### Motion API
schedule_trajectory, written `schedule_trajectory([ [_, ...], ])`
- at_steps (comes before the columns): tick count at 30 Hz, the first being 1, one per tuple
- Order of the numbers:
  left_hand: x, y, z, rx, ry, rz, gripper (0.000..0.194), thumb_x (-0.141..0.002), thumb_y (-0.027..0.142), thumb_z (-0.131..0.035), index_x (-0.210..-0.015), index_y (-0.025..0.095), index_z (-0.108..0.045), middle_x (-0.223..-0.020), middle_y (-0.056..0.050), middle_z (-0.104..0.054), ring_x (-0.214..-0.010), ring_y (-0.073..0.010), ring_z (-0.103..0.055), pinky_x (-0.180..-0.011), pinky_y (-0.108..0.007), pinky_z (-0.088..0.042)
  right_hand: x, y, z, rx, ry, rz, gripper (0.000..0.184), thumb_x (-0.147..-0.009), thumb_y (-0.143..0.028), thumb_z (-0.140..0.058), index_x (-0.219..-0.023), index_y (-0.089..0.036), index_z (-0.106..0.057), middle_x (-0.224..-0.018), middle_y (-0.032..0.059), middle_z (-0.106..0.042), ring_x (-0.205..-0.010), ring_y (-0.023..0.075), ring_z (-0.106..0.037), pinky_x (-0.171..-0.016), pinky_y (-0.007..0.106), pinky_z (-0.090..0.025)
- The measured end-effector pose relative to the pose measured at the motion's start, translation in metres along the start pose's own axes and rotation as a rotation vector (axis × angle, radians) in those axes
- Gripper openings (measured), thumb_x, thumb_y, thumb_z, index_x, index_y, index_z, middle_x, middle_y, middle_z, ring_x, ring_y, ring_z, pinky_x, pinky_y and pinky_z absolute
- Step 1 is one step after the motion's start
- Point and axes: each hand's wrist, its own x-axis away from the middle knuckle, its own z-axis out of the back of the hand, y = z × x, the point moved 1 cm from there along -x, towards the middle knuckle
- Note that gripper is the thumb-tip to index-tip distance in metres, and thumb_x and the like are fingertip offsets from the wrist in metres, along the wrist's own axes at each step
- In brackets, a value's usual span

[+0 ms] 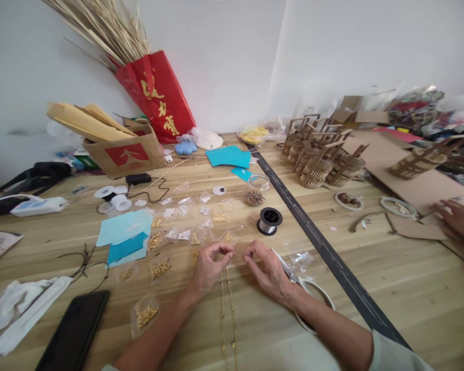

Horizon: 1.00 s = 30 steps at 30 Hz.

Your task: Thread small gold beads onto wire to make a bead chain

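My left hand (212,265) is closed in a pinch, with the thin gold chain (232,319) at its fingertips. Two strands of the chain run down from there toward the table's front edge. Just across a small gap, my right hand (268,270) has its thumb and forefinger drawn together; anything between them is too small to make out. White-handled scissors (317,291) lie partly under my right forearm. A spool of clear thread (269,221) stands beyond my hands. Small bags of gold findings (160,269) lie left of my left hand.
Blue cards (126,234), a black phone (73,330) and a bead dish (254,198) are about. Small woven baskets (313,165) stand at the back right. A black strip (320,247) crosses the wooden table. At right, another person's hand (458,221) rests near cardboard.
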Motion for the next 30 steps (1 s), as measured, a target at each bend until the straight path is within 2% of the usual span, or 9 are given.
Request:
schedule_trajectory([
  [5,0.001,-0.002,0.000,0.103,-0.041,0.077,0.008,-0.068,0.023,-0.070,-0.070,0.015,-0.069,-0.069,-0.003,-0.070,-0.069,-0.0166,-0.064,-0.068,-0.025,-0.050,0.001,0.001,-0.001,0.028,0.027,0.069,0.008,-0.091,-0.014,-0.044,-0.092,-0.021,-0.049,-0.078,0.0018,-0.053,-0.072,0.0160,-0.051,-0.065,0.027,-0.041],
  [12,0.000,-0.004,0.002,0.194,-0.067,0.099,0.010,-0.068,0.024,-0.073,-0.072,0.015,-0.071,-0.073,-0.004,-0.071,-0.071,-0.0165,-0.064,-0.071,-0.026,-0.051,0.001,0.001,-0.002,0.064,0.021,0.052,0.008,-0.089,-0.012,-0.048,-0.089,-0.020,-0.049,-0.078,0.0016,-0.053,-0.073,0.0158,-0.051,-0.066,0.028,-0.040],
  [30,-0.001,-0.011,0.001,0.188,-0.095,0.140,0.020,-0.066,0.033,-0.076,-0.074,0.015,-0.072,-0.073,-0.005,-0.072,-0.068,-0.0171,-0.065,-0.067,-0.026,-0.051,0.000,0.003,-0.001,0.113,-0.015,0.071,0.008,-0.090,-0.014,-0.047,-0.089,-0.020,-0.051,-0.082,0.0034,-0.058,-0.078,0.0179,-0.053,-0.070,0.030,-0.042],
])
